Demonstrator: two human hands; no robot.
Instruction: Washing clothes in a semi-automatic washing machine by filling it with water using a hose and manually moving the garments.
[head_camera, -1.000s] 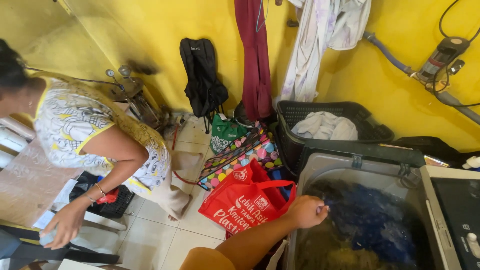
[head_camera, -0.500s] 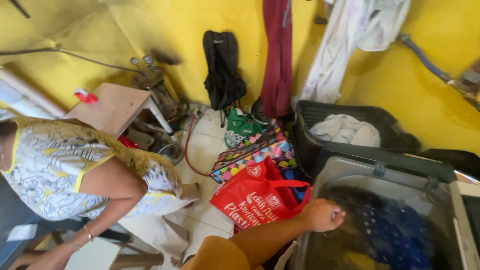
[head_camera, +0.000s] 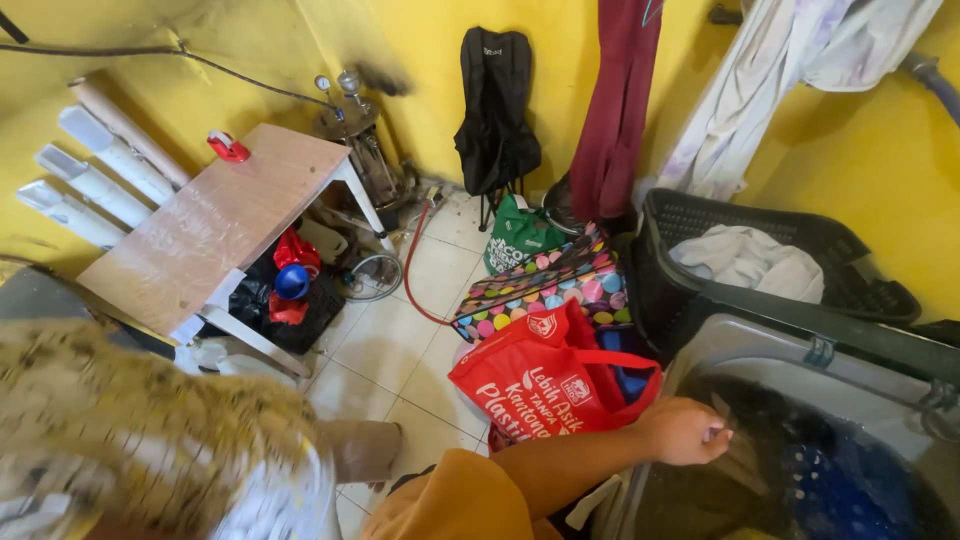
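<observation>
Washing machine tub (head_camera: 800, 470) under right hand (head_camera: 685, 432), beside red bag (head_camera: 545, 375).

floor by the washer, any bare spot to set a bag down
Bare white floor tiles lie between the wooden table and the red shopping bag, crossed by a red hose. The tabletop is bare except a small red object. Under the table and along the yellow wall it is crowded.
</observation>
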